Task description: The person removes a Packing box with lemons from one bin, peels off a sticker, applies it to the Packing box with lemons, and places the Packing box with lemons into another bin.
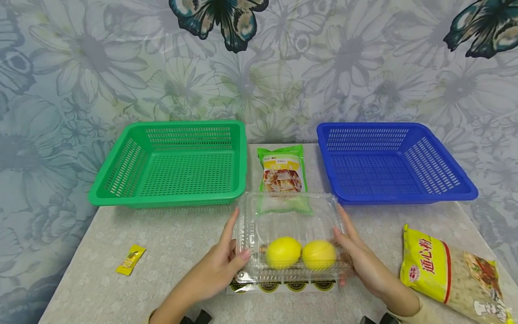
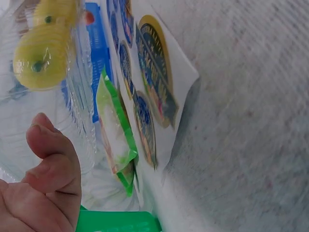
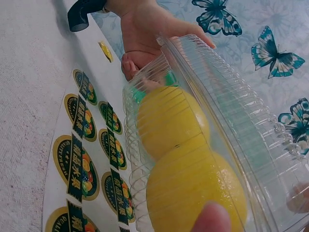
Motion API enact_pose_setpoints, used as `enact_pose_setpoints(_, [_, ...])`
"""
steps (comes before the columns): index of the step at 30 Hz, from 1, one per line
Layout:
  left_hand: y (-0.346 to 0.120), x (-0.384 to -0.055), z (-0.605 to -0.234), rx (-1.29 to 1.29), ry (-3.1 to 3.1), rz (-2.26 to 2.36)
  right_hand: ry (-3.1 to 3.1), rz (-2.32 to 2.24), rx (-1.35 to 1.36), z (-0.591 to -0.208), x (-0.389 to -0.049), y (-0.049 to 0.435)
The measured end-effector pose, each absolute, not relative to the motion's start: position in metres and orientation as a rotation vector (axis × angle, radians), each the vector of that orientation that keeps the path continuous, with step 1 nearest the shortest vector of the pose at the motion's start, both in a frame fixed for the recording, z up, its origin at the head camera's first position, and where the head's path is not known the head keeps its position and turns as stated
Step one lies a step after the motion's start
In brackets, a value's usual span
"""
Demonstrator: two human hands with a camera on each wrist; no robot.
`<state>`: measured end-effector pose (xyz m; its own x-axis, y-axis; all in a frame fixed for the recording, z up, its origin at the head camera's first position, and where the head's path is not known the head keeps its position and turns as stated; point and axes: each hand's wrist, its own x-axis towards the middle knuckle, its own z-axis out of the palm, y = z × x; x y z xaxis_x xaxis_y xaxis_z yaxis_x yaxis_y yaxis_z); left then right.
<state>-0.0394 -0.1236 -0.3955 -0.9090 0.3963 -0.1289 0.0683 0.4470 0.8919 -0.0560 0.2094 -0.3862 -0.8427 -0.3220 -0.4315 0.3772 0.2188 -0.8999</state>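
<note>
A clear plastic clamshell box with two lemons, a left one and a right one, is held up between both hands. Its lid looks closed. My left hand grips the left side, thumb on the near left corner. On the opposite side my right hand holds the box, part of its fingers seen through the plastic. Beneath the box lies a sheet of round fruit stickers, mostly hidden in the head view. The right wrist view shows the lemons close up through the plastic.
A green basket stands at the back left, a blue basket at the back right. Between them lies a green-edged food packet, partly behind the box. A small yellow sachet is left, a yellow pasta bag right.
</note>
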Motion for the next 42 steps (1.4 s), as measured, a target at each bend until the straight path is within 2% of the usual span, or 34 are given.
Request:
enact_pose_setpoints(29, [-0.113, -0.051, -0.400, 0.165, 2.436, 1.405, 2.029, -1.616, 0.080, -0.394, -0.067, 0.205])
enact_pose_setpoints(42, [-0.111, -0.046, -0.394, 0.131, 2.335, 1.533, 1.955, -1.635, 0.124, -0.390, -0.064, 0.206])
